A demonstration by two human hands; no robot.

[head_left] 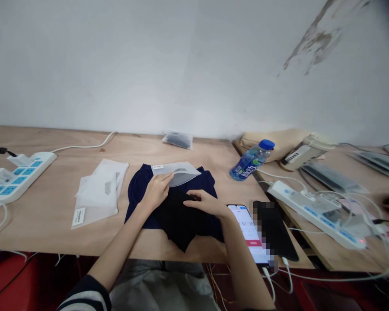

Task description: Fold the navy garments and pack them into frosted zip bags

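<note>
A frosted plastic zip bag with a white label lies on dark navy cloth, its mouth facing me. My left hand is closed on the bag's near edge, fingers pinching the upper layer so that the opening gapes. A folded black cloth lies in front of that opening, partly under my left wrist. On the black cloth rests my right hand, its thumb apart from the fingers. Whether part of the black cloth is inside the bag, I cannot tell.
Frosted bags lie at left beside a power strip. A small filled bag sits near the wall. At right are a bottle, a coffee cup, a lit phone, a black device and another power strip.
</note>
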